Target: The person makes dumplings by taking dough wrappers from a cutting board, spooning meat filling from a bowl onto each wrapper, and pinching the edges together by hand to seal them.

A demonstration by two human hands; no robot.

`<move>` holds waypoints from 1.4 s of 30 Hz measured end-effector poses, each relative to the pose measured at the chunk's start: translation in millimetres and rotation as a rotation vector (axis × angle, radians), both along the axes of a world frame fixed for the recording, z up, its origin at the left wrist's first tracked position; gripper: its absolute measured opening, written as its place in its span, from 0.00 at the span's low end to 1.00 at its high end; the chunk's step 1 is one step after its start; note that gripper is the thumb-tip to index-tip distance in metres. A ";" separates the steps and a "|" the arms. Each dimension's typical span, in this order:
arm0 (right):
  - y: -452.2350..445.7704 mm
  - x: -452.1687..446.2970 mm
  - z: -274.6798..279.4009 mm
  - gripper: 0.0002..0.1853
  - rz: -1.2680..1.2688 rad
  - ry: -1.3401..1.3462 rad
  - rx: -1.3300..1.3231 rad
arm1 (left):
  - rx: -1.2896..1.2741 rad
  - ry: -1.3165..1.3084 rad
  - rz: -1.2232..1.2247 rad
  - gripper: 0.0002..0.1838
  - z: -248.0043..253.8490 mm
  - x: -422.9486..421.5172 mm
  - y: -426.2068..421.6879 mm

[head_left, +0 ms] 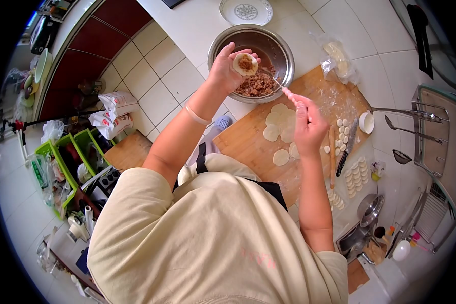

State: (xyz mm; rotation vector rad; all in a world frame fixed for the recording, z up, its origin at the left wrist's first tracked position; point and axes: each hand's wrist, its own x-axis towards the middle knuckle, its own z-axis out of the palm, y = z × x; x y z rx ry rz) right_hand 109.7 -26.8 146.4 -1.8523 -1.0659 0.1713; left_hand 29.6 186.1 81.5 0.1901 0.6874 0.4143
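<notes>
On my left hand rests a round dumpling wrapper with brown meat filling in its middle. The palm faces up, with the fingers partly curled around the wrapper. My right hand grips the pink handle of a spoon. Its metal end reaches into the steel bowl, where more minced filling lies; the tip is hard to make out. Several flat dumpling wrappers overlap on the wooden board below the bowl, between my two arms.
A rolling pin, a knife and small dough pieces lie right of my right hand. Folded dumplings stand in rows beyond. A bag of dough, a white cup and a patterned plate surround the board.
</notes>
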 end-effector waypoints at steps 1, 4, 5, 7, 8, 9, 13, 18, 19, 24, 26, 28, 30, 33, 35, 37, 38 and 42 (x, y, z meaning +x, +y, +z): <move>0.1 1.0 -1.1 0.08 -0.042 0.138 0.062 | 0.005 -0.018 -0.022 0.28 -0.2 -0.7 -1.3; 9.1 -4.5 10.9 0.09 -0.015 0.199 0.170 | -0.008 -0.063 -0.059 0.29 -4.1 1.3 -6.2; 9.8 -5.5 10.6 0.09 -0.015 0.200 0.171 | -0.026 -0.087 -0.070 0.29 -2.5 2.0 -7.7; 10.1 -7.6 9.6 0.10 -0.017 0.258 0.136 | -0.017 -0.083 -0.074 0.29 0.9 2.3 -10.3; 9.3 -8.6 8.8 0.10 -0.017 0.258 0.135 | -0.009 -0.080 -0.079 0.29 3.6 2.6 -11.9; 8.2 -9.6 8.0 0.10 -0.017 0.267 0.134 | -0.009 -0.080 -0.078 0.29 4.5 3.1 -12.9; 12.0 -7.8 8.5 0.10 0.018 0.297 0.225 | -0.010 -0.096 -0.087 0.30 3.2 2.3 -13.8; 11.4 -9.8 11.2 0.10 0.025 0.291 0.159 | 0.012 -0.081 -0.114 0.30 5.6 3.6 -16.4; 11.5 -10.5 12.2 0.10 0.021 0.270 0.180 | 0.037 -0.075 -0.114 0.30 6.1 3.6 -16.9; 9.3 -11.6 7.1 0.10 0.037 0.282 0.154 | 0.082 -0.064 -0.115 0.29 1.6 4.0 -15.0; 8.9 -11.3 5.5 0.10 0.020 0.291 0.162 | 0.086 -0.039 -0.103 0.29 0.7 3.4 -14.7; 6.1 -8.9 0.3 0.10 0.050 0.273 0.092 | 0.082 -0.035 -0.100 0.29 -1.2 3.2 -14.4; 6.9 -9.1 0.1 0.10 0.016 0.294 0.116 | 0.079 -0.031 -0.096 0.28 -4.7 2.6 -13.1; 15.9 -8.8 -5.6 0.09 -0.033 0.343 0.160 | 0.062 0.031 -0.036 0.24 -17.6 -7.2 -4.4; 23.1 -4.4 -20.6 0.08 -0.085 0.324 0.029 | 0.035 0.052 -0.010 0.22 -26.8 -16.3 -2.7; 31.0 -0.4 -71.4 0.09 0.009 0.055 -0.079 | -0.039 0.067 0.014 0.18 -21.7 -22.8 -5.7; 34.0 -0.1 -88.4 0.10 0.108 -0.213 -0.187 | -0.036 0.066 0.016 0.18 -15.2 -23.5 -7.3; 39.0 -8.9 -88.1 0.10 0.236 -0.220 -0.474 | -0.047 0.048 -0.028 0.23 7.1 -32.4 -10.3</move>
